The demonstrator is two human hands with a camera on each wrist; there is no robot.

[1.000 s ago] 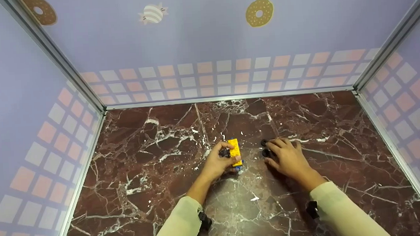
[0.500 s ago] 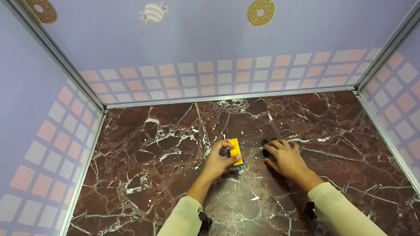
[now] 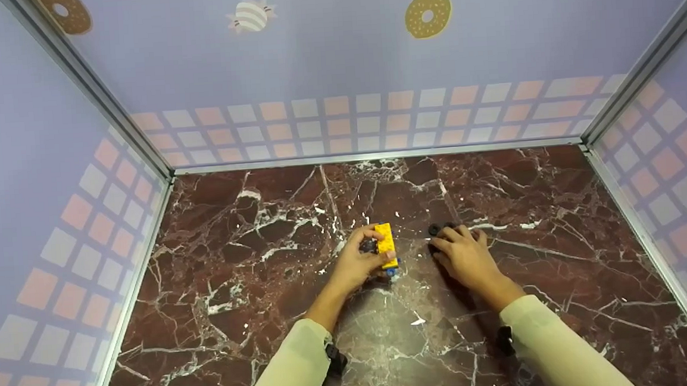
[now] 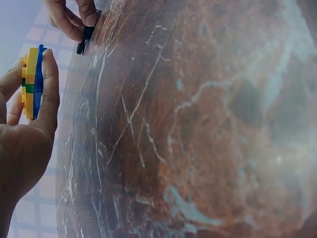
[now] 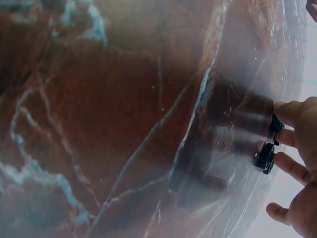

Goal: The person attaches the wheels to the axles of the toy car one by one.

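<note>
My left hand (image 3: 354, 264) holds a toy-brick assembly (image 3: 386, 245) on edge between thumb and fingers. In the left wrist view this assembly (image 4: 32, 84) shows yellow studded bricks, a green strip and a blue side. A dark part (image 3: 369, 247) shows between it and the palm. To the right, the fingers of my right hand (image 3: 469, 257) are down at small black wheels (image 3: 434, 230) on the table. In the right wrist view, thumb and a fingertip pinch one black wheel (image 5: 275, 125); another wheel (image 5: 265, 158) lies beside it near another finger. Fingers partly hide the wheels.
The table (image 3: 256, 318) has a dark red marble pattern with white veins. Purple patterned panels stand at the back (image 3: 336, 68), left (image 3: 39, 193) and right (image 3: 669, 155), with metal strips along the table's edges.
The right hand has shifted slightly left, and its fingers now cover the nearer wheel that showed earlier. The left hand keeps its hold on the brick assembly, nearly still.
</note>
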